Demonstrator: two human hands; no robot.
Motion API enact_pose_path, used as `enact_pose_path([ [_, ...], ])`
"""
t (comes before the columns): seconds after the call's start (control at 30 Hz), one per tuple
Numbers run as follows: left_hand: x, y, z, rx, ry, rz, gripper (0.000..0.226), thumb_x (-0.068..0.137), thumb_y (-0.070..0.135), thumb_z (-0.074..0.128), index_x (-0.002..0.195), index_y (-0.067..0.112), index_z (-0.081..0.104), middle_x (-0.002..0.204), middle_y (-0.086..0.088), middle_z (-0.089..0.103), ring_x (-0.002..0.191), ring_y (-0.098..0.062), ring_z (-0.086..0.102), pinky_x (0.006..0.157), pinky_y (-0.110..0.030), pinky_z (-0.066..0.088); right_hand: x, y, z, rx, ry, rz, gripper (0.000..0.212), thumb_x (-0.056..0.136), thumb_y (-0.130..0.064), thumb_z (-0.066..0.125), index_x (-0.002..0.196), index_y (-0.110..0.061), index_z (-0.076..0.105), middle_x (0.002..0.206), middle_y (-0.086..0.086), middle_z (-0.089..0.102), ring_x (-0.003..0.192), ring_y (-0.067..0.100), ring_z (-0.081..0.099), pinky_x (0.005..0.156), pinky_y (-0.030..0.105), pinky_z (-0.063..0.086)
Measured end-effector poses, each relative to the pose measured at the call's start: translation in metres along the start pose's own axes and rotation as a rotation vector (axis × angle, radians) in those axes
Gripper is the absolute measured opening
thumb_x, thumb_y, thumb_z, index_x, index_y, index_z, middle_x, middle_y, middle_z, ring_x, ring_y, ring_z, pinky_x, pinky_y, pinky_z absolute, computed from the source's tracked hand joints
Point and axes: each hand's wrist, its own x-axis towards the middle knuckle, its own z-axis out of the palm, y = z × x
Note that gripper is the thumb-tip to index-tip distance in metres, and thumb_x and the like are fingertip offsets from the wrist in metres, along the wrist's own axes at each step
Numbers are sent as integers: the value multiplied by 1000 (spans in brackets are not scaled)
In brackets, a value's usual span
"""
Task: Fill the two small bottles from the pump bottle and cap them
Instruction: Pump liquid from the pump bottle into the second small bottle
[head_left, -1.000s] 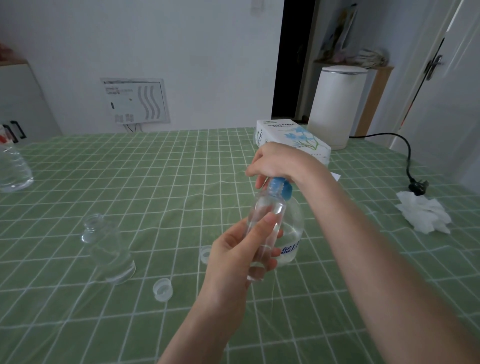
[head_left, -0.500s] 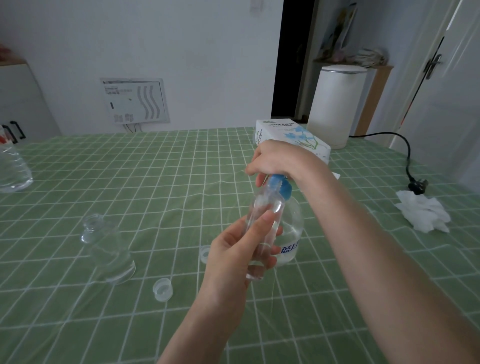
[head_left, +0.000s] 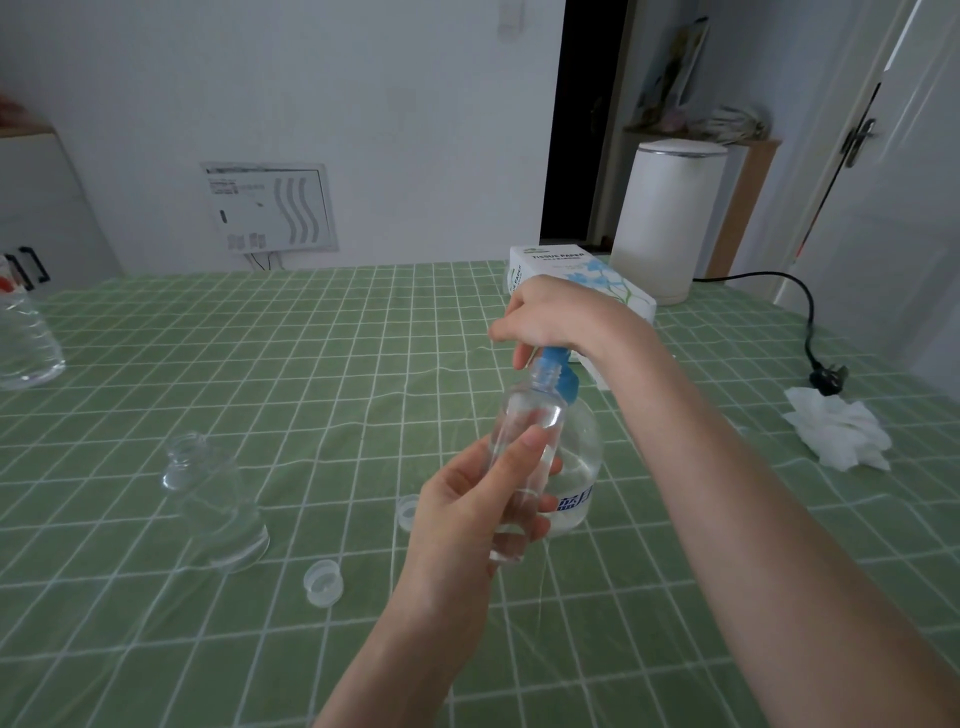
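My left hand grips a small clear bottle, tilted with its open neck under the blue pump head. My right hand presses down on top of that pump. The pump bottle is clear, with some liquid and blue lettering, and stands on the table behind the small bottle. A second small clear bottle stands open at the left. Two clear caps lie on the cloth: one cap in front, the other cap partly hidden by my left hand.
A green checked cloth covers the table. A tissue box and white cylindrical appliance stand at the back right, with a black cord and plug. A crumpled tissue lies right. A large clear bottle sits far left.
My right hand has risen slightly on the pump head, showing more of the blue collar. The small bottle stays held at the spout.
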Motion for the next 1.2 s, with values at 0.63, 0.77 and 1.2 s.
enact_pose_path([
  [0.63, -1, -1, 0, 8, -2, -9, 37, 58, 52, 76, 82, 25, 77, 73, 1, 72, 55, -7, 58, 61, -28, 40, 0, 4, 6, 61, -31, -21, 30, 93, -19, 57, 117, -2, 61, 108, 14, 72, 102, 29, 69, 94, 42, 53],
  [0.77, -1, 1, 1, 6, -2, 2, 35, 58, 52, 76, 81, 25, 77, 74, 1, 72, 53, -5, 58, 61, -27, 38, 0, 1, 0, 50, 9, -33, 30, 93, -20, 55, 116, -2, 63, 105, 13, 74, 85, 23, 64, 89, 38, 53],
  [1.2, 0, 1, 0, 14, 17, -19, 37, 57, 51, 73, 82, 25, 77, 74, 2, 72, 53, -7, 58, 62, -29, 39, 3, 4, 11, 22, -78, 36, 36, 90, -22, 60, 125, -10, 55, 115, 8, 68, 93, 26, 63, 80, 35, 50],
])
